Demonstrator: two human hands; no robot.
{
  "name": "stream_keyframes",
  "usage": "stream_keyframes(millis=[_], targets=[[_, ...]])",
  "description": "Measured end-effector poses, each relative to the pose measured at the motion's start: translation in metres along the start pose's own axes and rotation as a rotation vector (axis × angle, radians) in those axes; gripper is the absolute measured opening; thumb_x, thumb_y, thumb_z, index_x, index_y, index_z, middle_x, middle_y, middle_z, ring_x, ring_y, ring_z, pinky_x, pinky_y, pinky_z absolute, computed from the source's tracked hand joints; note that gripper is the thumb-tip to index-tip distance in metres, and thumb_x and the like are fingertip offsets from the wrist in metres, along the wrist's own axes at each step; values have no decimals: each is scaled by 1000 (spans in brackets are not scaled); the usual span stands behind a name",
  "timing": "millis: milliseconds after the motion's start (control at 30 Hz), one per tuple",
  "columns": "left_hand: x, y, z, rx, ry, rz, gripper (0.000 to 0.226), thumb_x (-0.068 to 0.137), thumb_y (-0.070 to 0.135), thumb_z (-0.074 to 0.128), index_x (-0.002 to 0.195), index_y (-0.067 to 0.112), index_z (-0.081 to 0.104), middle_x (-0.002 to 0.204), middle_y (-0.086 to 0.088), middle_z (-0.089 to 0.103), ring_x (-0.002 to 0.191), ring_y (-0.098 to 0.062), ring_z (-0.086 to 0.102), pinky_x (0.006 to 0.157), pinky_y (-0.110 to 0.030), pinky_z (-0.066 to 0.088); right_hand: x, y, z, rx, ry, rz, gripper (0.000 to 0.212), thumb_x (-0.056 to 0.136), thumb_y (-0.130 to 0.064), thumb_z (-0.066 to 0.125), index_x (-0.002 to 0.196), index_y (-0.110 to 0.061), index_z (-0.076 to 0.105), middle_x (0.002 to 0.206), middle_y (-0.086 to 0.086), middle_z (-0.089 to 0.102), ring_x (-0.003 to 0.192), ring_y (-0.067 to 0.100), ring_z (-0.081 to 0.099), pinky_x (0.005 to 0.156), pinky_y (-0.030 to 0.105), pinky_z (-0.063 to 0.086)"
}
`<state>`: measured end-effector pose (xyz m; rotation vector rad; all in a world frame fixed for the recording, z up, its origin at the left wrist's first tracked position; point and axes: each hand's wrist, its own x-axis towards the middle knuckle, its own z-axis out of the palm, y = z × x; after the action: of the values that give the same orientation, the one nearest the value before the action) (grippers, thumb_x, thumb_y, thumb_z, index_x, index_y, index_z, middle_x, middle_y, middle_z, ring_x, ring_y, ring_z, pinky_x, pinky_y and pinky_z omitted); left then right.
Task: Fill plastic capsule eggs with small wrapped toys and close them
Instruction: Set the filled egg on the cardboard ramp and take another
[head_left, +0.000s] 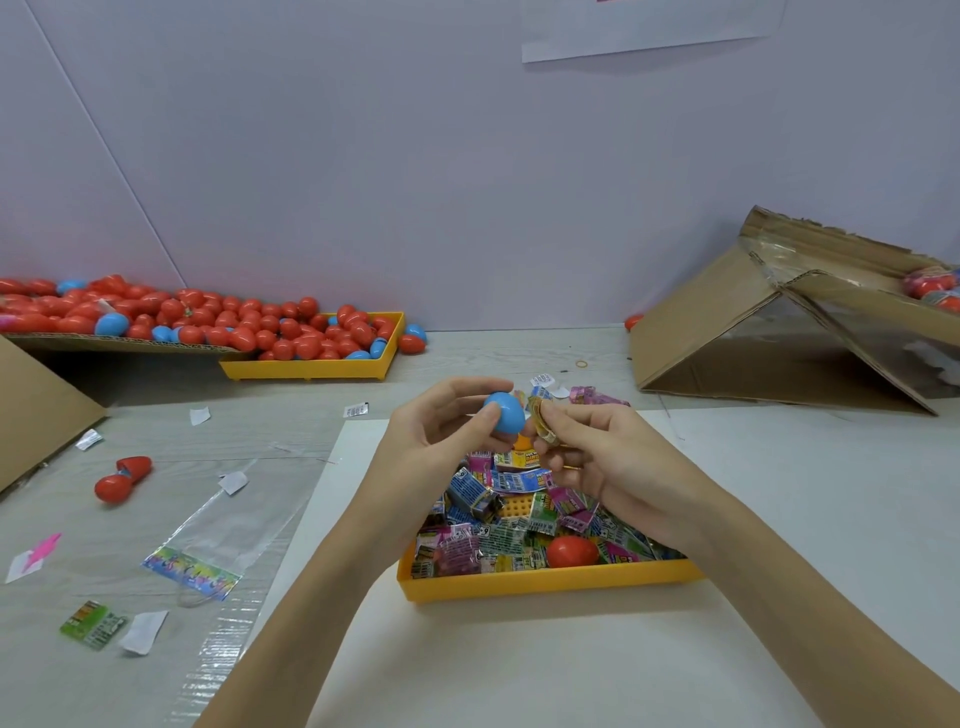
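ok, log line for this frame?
left hand: holds blue plastic egg half | right hand: pinches yellow wrapped toy at egg opening | above yellow plastic tray

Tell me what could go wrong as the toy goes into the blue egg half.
The wrapped toy pinched in the right hand looks folded and bulky beside the blue egg half in the left hand, so it may jam or stop the egg closing. If it slips, it would probably drop among the packets in the yellow tray.

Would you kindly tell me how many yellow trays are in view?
2: one yellow tray of wrapped toys sits near, below the hands; the other yellow tray holds eggs, back left against the wall. Cardboard may hide more.
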<state>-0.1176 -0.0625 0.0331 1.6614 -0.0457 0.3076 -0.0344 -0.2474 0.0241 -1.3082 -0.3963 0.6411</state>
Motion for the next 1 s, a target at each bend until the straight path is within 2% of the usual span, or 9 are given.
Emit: stream_keyframes(millis=[133,300,400,600,1000], targets=[[-1,1,1,-1,10,9,26,98,30,64,121,25,72,111,0,77,97,-23,76,89,-25,59,0,2,0,-29,-22,-3,30,96,-37,64,97,-12,81,79,3,64,64,7,54,63,22,45],[-1,0,1,8,-8,15,28,97,29,64,123,24,71,113,0,76,100,-25,75,96,-30,58,-1,1,0,-47,-20,-11,34,97,-37,63,106,-8,79,78,4,62,63,8,53,57,19,45],[-1,1,2,25,-19,8,31,93,33,64,123,26,72,114,4,76,102,-20,75,94,-24,57,0,1,0,-39,-10,-11,35,93,-39,66,105,-9,80,77,3,64,62,7,54,61,20,47],[-1,0,1,50,-21,-14,26,100,24,62,123,26,72,115,4,75,104,-18,74,98,-29,57,0,0,0,-7,15,-13,39,94,-36,66,108,-2,77,76,4,65,61,7,55,55,17,49],[-1,1,1,88,-27,-8,24,101,20,62,122,25,72,107,7,76,100,-13,74,90,-22,57,-3,-1,3,-180,38,-77,35,99,-38,62,103,-7,79,78,5,64,65,9,55,61,21,49]])
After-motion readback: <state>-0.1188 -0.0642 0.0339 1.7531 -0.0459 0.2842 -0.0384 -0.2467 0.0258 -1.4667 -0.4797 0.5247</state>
